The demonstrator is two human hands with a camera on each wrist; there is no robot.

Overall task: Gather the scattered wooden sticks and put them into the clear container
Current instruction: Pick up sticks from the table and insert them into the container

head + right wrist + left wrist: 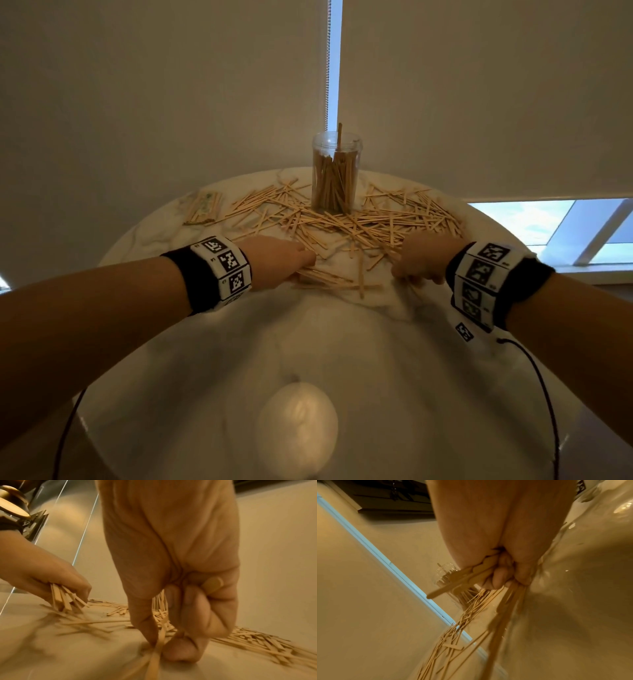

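Observation:
A clear container (335, 171), partly filled with upright wooden sticks, stands at the back of the round marble table (308, 342). Several loose wooden sticks (359, 222) lie scattered around and in front of it. My left hand (303, 262) is low at the near left of the pile and grips a bundle of sticks (458, 577); that bundle (67, 599) also shows in the right wrist view. My right hand (404, 270) is at the near right, its thumb and fingers pinching a few sticks (158, 641) against the tabletop, with one more stick (212, 584) tucked in the palm.
A wrapped packet of sticks (202, 209) lies at the table's back left. Roller blinds and a bead cord (327, 68) hang behind the container. A window (565, 226) is at the right. Black cables (534, 377) trail from both wristbands over the table's near edges.

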